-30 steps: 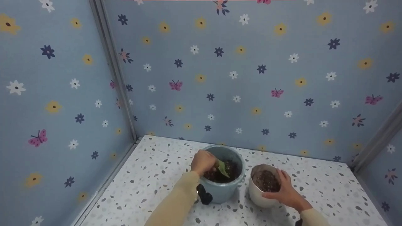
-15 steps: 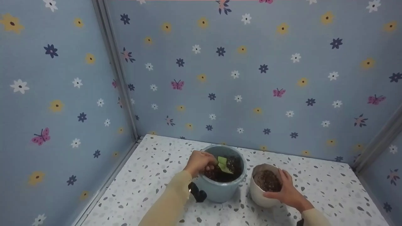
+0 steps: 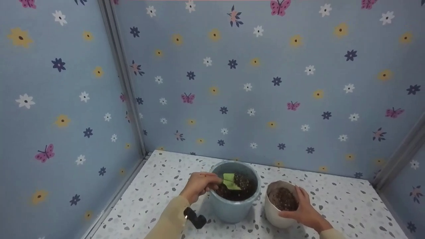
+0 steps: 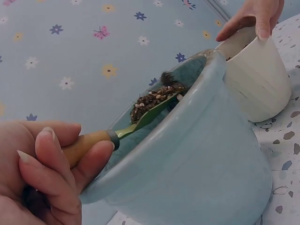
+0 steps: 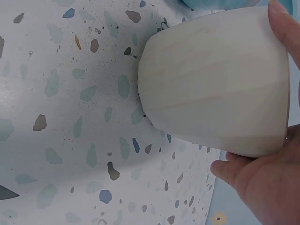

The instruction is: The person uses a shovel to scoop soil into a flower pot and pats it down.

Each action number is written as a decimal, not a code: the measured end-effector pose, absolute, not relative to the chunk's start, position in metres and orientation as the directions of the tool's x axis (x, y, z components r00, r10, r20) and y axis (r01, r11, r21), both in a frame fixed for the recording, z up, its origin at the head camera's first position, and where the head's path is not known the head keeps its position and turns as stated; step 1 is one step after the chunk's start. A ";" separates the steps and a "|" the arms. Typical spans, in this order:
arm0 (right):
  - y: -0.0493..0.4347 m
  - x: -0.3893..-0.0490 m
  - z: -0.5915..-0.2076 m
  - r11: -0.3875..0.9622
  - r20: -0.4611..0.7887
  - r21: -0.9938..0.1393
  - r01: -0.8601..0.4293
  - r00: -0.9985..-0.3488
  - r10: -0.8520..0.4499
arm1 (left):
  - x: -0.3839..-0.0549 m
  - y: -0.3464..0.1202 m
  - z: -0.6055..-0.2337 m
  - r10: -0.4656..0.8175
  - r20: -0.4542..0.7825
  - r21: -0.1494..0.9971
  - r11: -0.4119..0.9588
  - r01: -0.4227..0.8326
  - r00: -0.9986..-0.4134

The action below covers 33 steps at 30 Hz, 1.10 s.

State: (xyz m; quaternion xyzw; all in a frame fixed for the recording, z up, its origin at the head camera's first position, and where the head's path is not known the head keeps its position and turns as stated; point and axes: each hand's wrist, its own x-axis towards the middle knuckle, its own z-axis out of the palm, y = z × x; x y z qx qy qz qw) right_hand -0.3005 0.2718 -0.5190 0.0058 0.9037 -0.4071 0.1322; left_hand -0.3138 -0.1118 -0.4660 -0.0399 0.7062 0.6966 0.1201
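My left hand (image 3: 200,186) pinches the wooden handle (image 4: 84,146) of a small trowel with a green blade (image 3: 229,182). Dark crumbly soil (image 4: 152,102) with pale grains lies heaped on that blade in the left wrist view. The blade is inside the mouth of a light blue pot (image 3: 230,211), which has soil at its bottom. To the right stands a smaller white pot (image 3: 275,215), also with soil in it. My right hand (image 3: 303,210) holds its rim, the thumb at the near side and the fingers at the far side.
Both pots stand on a white speckled tabletop (image 3: 159,199), close to each other. Behind is a blue flowered wall (image 3: 265,93), with another flowered panel (image 3: 66,132) at the left. Small dark crumbs lie near the white pot's base in the right wrist view.
My left hand has moved leftward, away from the blue pot's middle. The trowel blade has come up from the soil and lies flatter. My right hand stays on the white pot.
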 end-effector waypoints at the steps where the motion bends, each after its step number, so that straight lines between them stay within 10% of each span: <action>1: 0.272 -0.300 -0.520 0.668 -0.238 -0.736 0.113 -0.966 -0.098 | -0.314 -0.112 -0.468 0.105 -0.225 0.974 0.018 -0.225 -0.969; 33: 0.271 -0.298 -0.522 0.679 -0.224 -0.724 0.126 -0.973 -0.059 | -0.319 -0.067 -0.453 0.168 -0.176 0.983 -0.019 -0.182 -0.970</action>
